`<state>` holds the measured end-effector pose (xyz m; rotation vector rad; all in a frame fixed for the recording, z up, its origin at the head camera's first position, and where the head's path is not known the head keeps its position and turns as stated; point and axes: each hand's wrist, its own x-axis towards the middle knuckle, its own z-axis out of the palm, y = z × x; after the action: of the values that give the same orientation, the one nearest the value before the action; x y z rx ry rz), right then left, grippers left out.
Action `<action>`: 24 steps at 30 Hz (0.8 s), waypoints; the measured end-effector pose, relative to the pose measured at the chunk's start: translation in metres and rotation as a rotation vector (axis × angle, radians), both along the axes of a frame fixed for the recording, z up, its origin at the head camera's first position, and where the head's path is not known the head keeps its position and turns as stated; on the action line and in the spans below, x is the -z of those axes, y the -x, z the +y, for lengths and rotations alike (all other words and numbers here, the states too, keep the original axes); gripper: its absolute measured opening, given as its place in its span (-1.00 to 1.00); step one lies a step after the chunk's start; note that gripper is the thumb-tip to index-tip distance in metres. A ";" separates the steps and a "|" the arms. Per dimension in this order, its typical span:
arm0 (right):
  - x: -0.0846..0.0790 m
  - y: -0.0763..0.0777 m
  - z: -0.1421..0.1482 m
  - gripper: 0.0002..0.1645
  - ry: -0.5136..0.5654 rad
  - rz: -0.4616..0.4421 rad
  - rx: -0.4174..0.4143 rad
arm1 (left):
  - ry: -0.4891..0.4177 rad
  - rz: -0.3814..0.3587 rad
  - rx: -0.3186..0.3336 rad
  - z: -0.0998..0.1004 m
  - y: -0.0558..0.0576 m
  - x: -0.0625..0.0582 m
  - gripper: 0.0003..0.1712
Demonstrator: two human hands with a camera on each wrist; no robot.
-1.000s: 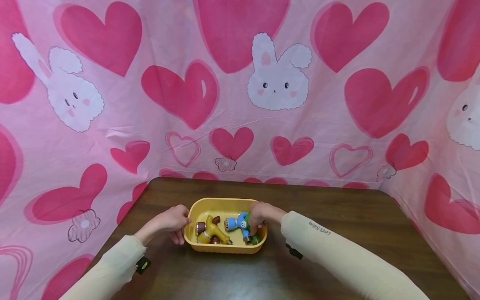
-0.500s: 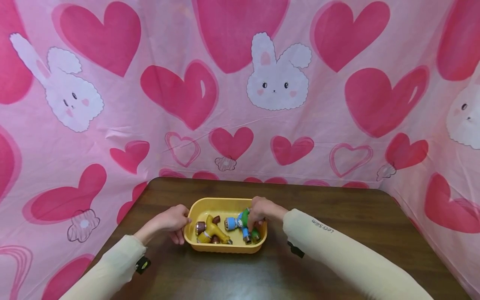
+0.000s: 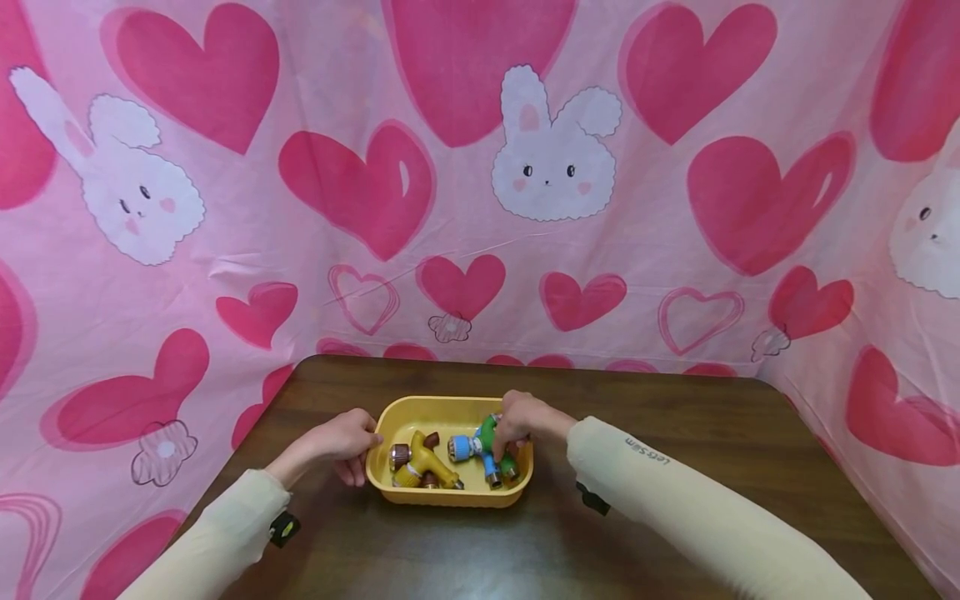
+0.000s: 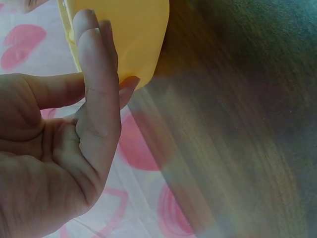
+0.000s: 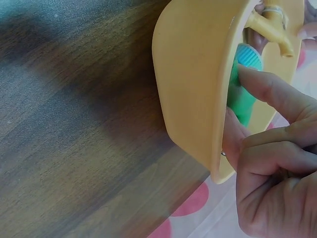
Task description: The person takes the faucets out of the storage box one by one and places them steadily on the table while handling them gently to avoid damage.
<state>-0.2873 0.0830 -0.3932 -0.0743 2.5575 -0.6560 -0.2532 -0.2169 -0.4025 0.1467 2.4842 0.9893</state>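
A yellow plastic tub (image 3: 450,497) stands on the table. My left hand (image 3: 347,442) grips its left rim, with the thumb inside and fingers against the outer wall, as the left wrist view shows too. My right hand (image 3: 525,421) reaches in over the right end and pinches a green plastic tap (image 3: 486,433) between thumb and finger; the hand hides part of it. A blue tap (image 3: 460,448) with a ribbed end lies partly under the green one. Toward the tub's left lie a yellow tap (image 3: 426,460) and a brown tap (image 3: 399,455), overlapping.
Dark brown wood table (image 3: 637,467) extends around the tub, its far edge a little behind it. A pink cloth (image 3: 465,217) printed with hearts and rabbits hangs behind and at both sides.
My right hand has shifted slightly within the tub's right end, and the green tap shows more, turned over the blue one. My left hand stays on the rim.
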 end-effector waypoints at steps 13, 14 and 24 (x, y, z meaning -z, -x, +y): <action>0.002 -0.001 0.001 -0.63 -0.041 0.044 -0.043 | -0.028 -0.004 -0.016 -0.001 0.000 0.003 -0.80; 0.002 -0.002 0.002 -0.64 -0.041 0.046 -0.046 | -0.032 -0.003 -0.014 -0.001 0.000 0.003 -0.80; 0.000 -0.004 0.003 -0.66 -0.025 0.031 -0.050 | -0.055 -0.008 -0.006 -0.003 0.000 0.004 -0.79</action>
<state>-0.2828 0.0856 -0.3937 -0.1406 2.5842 -0.6076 -0.2537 -0.2198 -0.4066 0.1523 2.4524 1.0591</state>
